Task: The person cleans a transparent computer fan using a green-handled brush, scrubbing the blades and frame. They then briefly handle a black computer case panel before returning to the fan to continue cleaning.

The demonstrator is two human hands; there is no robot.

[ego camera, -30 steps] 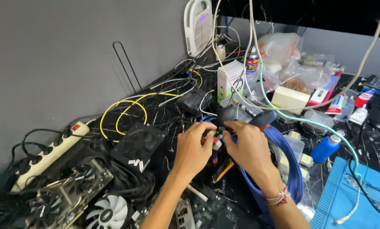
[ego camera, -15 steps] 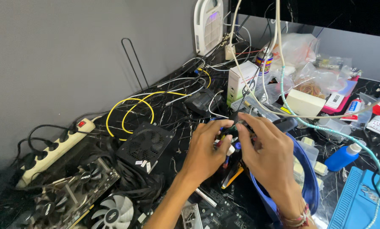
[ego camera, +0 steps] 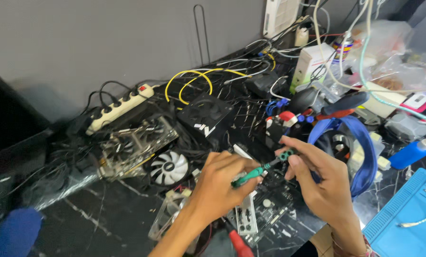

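Nearest: left hand (ego camera: 217,183), grip closed around a green-handled screwdriver (ego camera: 251,174). Right hand (ego camera: 317,183), fingertips pinched on the screwdriver's tip end, where a small dark part sits; what it is cannot be told. Both held just above a motherboard (ego camera: 265,209) lying on the dark marble desk (ego camera: 103,214). Left of these: graphics card with white fan (ego camera: 167,167). Beyond: black power supply (ego camera: 207,114), yellow cable (ego camera: 194,78), white power strip (ego camera: 120,107) by the grey wall.
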